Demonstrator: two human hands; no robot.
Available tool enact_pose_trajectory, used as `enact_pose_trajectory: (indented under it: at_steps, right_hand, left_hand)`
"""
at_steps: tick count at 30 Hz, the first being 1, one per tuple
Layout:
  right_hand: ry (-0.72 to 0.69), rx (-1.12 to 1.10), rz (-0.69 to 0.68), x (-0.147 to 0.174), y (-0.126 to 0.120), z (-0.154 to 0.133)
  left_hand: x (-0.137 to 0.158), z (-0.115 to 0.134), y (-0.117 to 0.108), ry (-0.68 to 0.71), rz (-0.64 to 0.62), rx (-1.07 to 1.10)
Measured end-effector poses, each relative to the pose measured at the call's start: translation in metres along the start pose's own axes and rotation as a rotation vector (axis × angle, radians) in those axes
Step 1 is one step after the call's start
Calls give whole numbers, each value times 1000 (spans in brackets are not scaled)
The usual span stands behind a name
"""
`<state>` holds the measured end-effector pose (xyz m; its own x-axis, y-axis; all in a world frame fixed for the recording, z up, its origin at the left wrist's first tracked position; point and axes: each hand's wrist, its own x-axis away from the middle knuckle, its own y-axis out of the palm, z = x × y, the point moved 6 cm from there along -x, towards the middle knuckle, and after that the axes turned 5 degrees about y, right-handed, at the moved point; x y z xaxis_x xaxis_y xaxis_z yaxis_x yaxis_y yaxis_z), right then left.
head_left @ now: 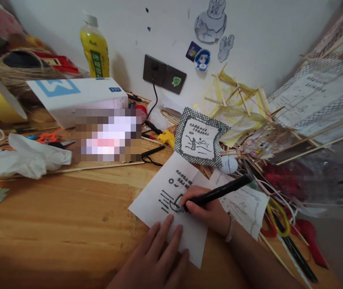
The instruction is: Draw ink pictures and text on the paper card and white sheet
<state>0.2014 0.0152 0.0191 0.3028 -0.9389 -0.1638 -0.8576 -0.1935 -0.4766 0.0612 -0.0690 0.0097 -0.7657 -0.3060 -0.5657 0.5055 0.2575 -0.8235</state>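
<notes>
While black marker (221, 190) is gripped by right hand (208, 212), paper (155, 204) is pinned at near edge by flat left hand (159, 255), presumably against slipping.

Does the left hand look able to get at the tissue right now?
Probably yes: the left hand rests on the paper, gripping nothing, and nothing stands between it and the tissue.

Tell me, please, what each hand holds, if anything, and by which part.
The right hand grips a black marker near its tip; the left hand holds nothing, resting on the paper.
</notes>
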Motion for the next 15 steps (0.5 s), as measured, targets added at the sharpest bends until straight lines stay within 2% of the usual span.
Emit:
enact_pose_trajectory:
  at_steps: [15]
  right_hand:
    - [32,-21,7,0,-2,0]
  left_hand:
    - [1,1,2,-5,30,-23]
